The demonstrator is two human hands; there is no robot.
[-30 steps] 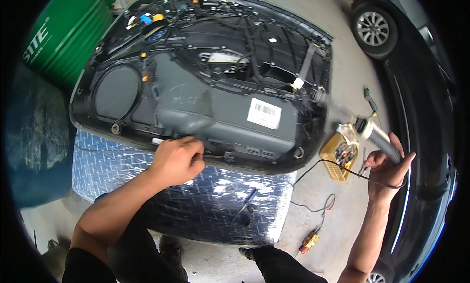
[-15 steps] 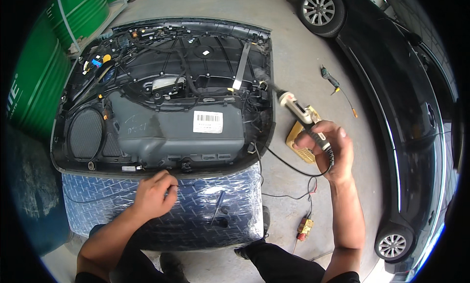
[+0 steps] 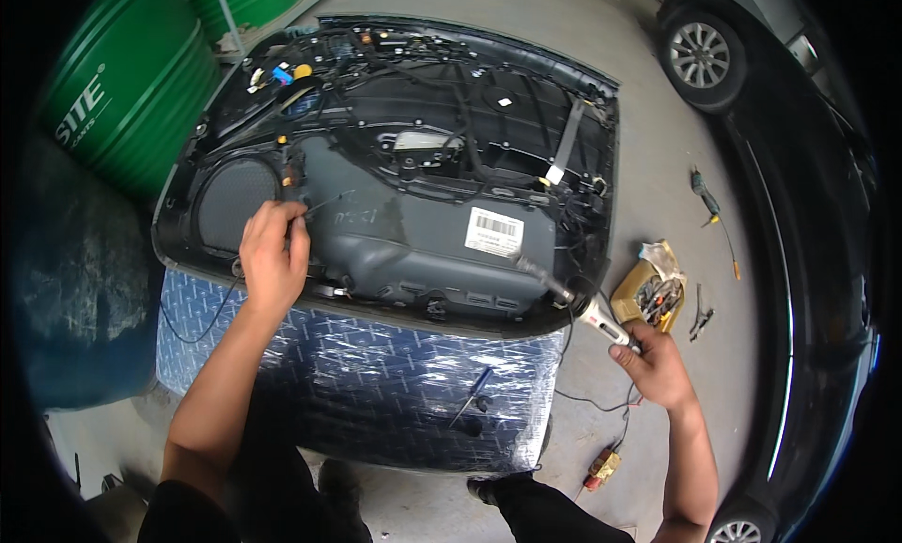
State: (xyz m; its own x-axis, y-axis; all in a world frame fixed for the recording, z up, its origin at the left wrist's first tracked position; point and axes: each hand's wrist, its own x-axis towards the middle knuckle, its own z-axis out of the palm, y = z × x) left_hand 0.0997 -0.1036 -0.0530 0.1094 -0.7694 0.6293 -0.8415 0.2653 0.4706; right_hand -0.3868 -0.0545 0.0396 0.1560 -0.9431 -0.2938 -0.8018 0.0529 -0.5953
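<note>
My right hand (image 3: 656, 364) is closed around the white and black handle of a soldering iron (image 3: 606, 325). The iron's metal shaft points up and left over the near right part of a dark car door panel (image 3: 413, 252). Fingers pinched together, my left hand (image 3: 274, 252) is above the near left of the panel, beside the round speaker grille (image 3: 230, 205). It holds a thin black strand (image 3: 324, 205), whose short end sticks out to the right. The rest of the strand seems to loop down below the hand. A white label lies on the panel near the iron's tip.
The panel rests on a film-wrapped blue support (image 3: 376, 393) bearing a screwdriver (image 3: 474, 393). A yellow tool container (image 3: 648, 299), a corded green tool (image 3: 705, 193) and a yellow-red device (image 3: 601, 468) are on the floor. Green drums (image 3: 132, 92) stand left, a black car (image 3: 799, 289) right.
My left hand has moved up from the panel's near edge to beside the speaker grille. My right hand has lowered the soldering iron toward the panel. The view has shifted.
</note>
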